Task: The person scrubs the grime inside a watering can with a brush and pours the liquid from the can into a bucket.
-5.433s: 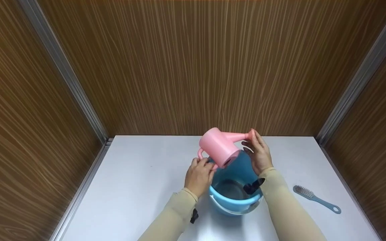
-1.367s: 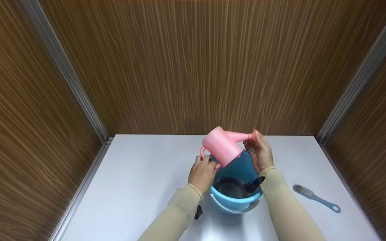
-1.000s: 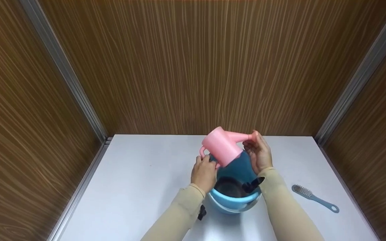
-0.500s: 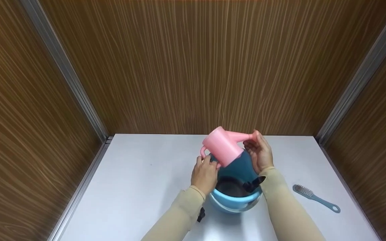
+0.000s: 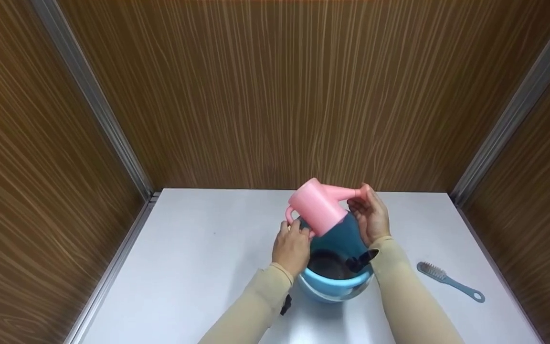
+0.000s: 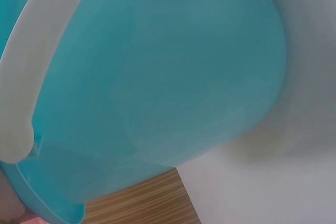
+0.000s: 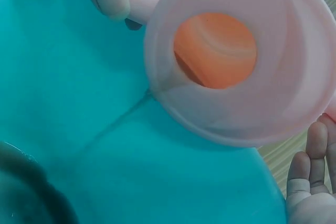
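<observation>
A pink watering can (image 5: 315, 205) is tilted over a blue bucket (image 5: 334, 289), its mouth facing down. My left hand (image 5: 291, 248) grips the can's handle on the left side. My right hand (image 5: 373, 217) holds the end of the spout (image 5: 342, 192). From the lip of the can a thin dark stream (image 7: 118, 121) falls into the bucket, and dark liquid (image 5: 330, 265) covers the bottom. Through the can's round opening an orange inner wall (image 7: 215, 51) shows. Mostly the bucket's outer side fills the left wrist view, with a bit of the left hand at the corner.
On the white table (image 5: 184, 267) to the right lies a blue-grey hairbrush (image 5: 449, 282), bristles up. The bucket's pale handle (image 6: 37, 51) hangs folded down outside its rim. Wood-patterned panels (image 5: 275, 95) stand at the back and both sides.
Over the last several seconds the can has moved slightly right and its dark mouth has tipped out of sight. The bottom of the bucket has turned darker. Both hands keep their holds.
</observation>
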`<state>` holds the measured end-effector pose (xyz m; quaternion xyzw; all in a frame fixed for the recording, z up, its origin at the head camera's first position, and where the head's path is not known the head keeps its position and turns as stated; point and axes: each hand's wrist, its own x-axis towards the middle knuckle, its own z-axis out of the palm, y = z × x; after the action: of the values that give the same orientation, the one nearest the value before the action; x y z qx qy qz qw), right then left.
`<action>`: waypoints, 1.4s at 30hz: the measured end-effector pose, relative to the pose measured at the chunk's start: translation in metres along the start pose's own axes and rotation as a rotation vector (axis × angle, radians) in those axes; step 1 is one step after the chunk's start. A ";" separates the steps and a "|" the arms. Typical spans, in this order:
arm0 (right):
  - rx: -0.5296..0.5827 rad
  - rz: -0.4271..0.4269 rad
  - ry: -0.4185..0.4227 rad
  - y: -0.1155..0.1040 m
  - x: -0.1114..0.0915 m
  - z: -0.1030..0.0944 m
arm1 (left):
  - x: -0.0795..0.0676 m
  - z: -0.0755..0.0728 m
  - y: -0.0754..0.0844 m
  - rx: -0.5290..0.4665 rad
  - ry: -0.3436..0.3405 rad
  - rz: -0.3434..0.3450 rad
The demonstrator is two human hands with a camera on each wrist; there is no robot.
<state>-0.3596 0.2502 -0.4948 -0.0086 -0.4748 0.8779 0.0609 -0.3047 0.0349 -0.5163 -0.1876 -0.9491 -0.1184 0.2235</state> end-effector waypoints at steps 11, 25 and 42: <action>0.015 -0.004 0.009 0.003 0.003 -0.003 | 0.000 0.005 0.001 0.041 0.056 0.037; 0.002 0.005 0.020 -0.001 0.002 -0.004 | 0.000 0.004 0.005 0.041 0.047 0.037; 0.026 -0.003 0.030 0.004 0.003 0.002 | 0.000 0.002 -0.002 0.049 0.080 0.042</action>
<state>-0.3630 0.2464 -0.4968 -0.0204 -0.4623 0.8838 0.0695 -0.3065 0.0341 -0.5183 -0.1974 -0.9379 -0.0977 0.2681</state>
